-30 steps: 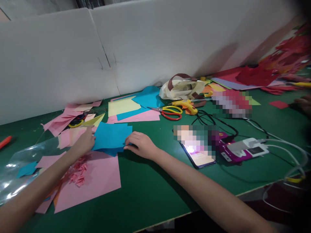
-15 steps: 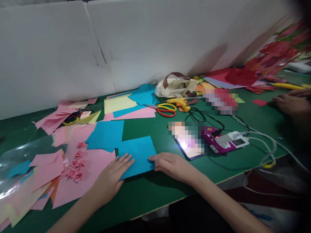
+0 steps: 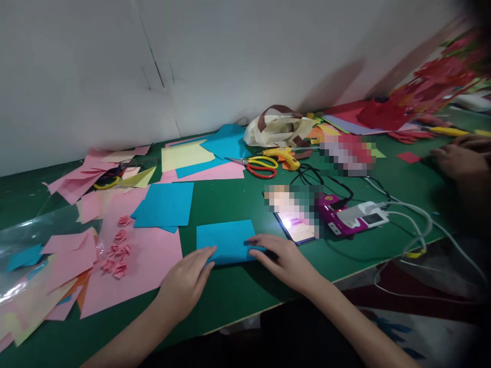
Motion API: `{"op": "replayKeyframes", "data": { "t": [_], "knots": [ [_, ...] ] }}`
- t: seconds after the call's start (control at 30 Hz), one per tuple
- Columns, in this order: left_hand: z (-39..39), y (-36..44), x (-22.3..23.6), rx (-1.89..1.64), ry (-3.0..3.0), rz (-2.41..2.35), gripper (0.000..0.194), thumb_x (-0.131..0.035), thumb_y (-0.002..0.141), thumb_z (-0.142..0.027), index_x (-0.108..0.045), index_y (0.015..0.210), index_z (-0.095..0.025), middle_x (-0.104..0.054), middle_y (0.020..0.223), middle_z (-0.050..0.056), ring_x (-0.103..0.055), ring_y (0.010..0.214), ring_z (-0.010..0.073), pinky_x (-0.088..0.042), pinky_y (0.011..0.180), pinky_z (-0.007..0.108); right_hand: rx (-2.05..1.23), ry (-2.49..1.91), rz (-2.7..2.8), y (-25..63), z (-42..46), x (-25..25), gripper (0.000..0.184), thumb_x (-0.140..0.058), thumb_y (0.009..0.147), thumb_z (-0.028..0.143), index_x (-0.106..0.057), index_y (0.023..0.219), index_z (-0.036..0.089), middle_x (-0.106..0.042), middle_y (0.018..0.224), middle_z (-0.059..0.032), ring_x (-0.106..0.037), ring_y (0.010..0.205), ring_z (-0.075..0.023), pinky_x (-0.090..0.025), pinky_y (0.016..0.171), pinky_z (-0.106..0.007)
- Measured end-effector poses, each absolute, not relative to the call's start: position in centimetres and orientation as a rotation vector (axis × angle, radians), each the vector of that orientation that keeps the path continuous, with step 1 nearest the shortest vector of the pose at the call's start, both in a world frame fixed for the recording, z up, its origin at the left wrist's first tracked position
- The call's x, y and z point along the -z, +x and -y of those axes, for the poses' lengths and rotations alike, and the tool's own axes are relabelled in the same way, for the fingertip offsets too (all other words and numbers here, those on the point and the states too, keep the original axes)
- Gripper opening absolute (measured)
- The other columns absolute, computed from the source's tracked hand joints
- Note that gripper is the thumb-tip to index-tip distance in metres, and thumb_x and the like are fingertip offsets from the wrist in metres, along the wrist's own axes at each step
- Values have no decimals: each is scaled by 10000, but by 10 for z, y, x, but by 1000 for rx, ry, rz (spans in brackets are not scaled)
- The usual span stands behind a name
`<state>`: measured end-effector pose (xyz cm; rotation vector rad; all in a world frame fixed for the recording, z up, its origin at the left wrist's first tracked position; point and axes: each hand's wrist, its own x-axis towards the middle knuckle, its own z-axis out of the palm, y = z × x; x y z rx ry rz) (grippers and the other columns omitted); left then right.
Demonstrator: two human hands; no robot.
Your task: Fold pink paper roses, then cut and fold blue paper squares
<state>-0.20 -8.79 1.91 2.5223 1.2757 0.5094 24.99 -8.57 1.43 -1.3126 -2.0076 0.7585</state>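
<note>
A blue sheet of paper (image 3: 226,237) lies on the green table in front of me, its near edge bent up and over toward the far side. My left hand (image 3: 190,276) pinches the near left corner between thumb and fingers. At the near right corner, my right hand (image 3: 282,258) grips the curled edge, with its thumb below and fingers on top. Just beyond and to the left rests a small stack of blue sheets (image 3: 164,204). Several folded pink paper roses (image 3: 121,250) sit on a pink sheet (image 3: 149,266) left of my left hand.
Scissors (image 3: 261,166) and a yellow glue gun (image 3: 283,156) lie behind. A lit phone (image 3: 297,225) and a purple power strip (image 3: 341,217) with cables are at right. A cloth bag (image 3: 278,128) stands at the wall. Another person's hand (image 3: 458,158) rests at far right.
The blue sheet lay flat under both hands; now its near edge is lifted and curled away from me. Both hands have closed on that edge. The view has tilted slightly.
</note>
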Motion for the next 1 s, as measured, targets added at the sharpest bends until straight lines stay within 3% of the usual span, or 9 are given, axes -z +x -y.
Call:
{"op": "replayKeyframes", "data": {
  "t": [0.13,0.23,0.37,0.47,0.57,0.63,0.77,1.0],
  "knots": [
    [83,4,-12,-547,2673,-1530,447,-396,930,-222,-367,1376,-210,-637,1149,144,-651,975,253,-574,729,344,-658,-1482,1959,240,73,-15,183,-485,883,321,-600,806,201,-672,804,-58,-641,739,-192,-493,630,-295],
    [79,9,-9,-520,2800,-1594,479,-374,899,-89,-406,1347,-255,-544,1279,160,-565,1125,301,-547,802,413,-534,-1551,1990,234,62,-14,278,-457,887,324,-480,634,210,-556,610,-14,-547,550,-161,-400,496,-270],
    [83,20,-1,-508,2876,-1361,520,-294,872,-21,-425,1332,-227,-465,1378,135,-422,1267,316,-476,923,499,-423,-1581,1983,228,53,-6,310,-433,885,317,-355,598,228,-471,542,18,-465,474,-138,-334,460,-254],
    [89,28,9,-377,2765,-1322,493,-344,923,-192,-297,1414,-199,-429,1401,152,-388,1283,337,-463,935,532,-352,-1605,1948,224,51,1,321,-430,877,328,-310,594,236,-426,506,33,-420,439,-128,-311,443,-248],
    [91,30,11,-280,2677,-1273,700,-451,870,-483,-201,1453,-186,-332,1451,179,-279,1327,385,-408,966,585,-256,-1637,1890,219,50,6,344,-425,873,347,-273,583,240,-380,480,44,-382,417,-119,-294,428,-243],
    [90,29,7,-213,2629,-1242,777,-444,834,-582,-168,1461,-215,-264,1484,163,-207,1354,379,-369,995,589,-205,-1660,1865,217,50,8,352,-425,869,350,-261,579,239,-356,473,52,-357,405,-110,-282,418,-237],
    [85,26,-1,-111,2572,-1227,745,-374,838,-633,-160,1455,-275,-185,1517,139,-124,1372,372,-313,1009,612,-151,-1681,1857,215,48,9,352,-432,862,332,-254,575,233,-318,468,67,-342,399,-93,-275,414,-219],
    [83,25,3,-95,2573,-1200,787,-360,806,-683,-163,1453,-282,-168,1518,152,-126,1366,402,-308,995,628,-153,-1679,1857,215,47,9,349,-425,859,340,-270,567,228,-338,471,63,-348,402,-85,-283,415,-208]
  ]
}}
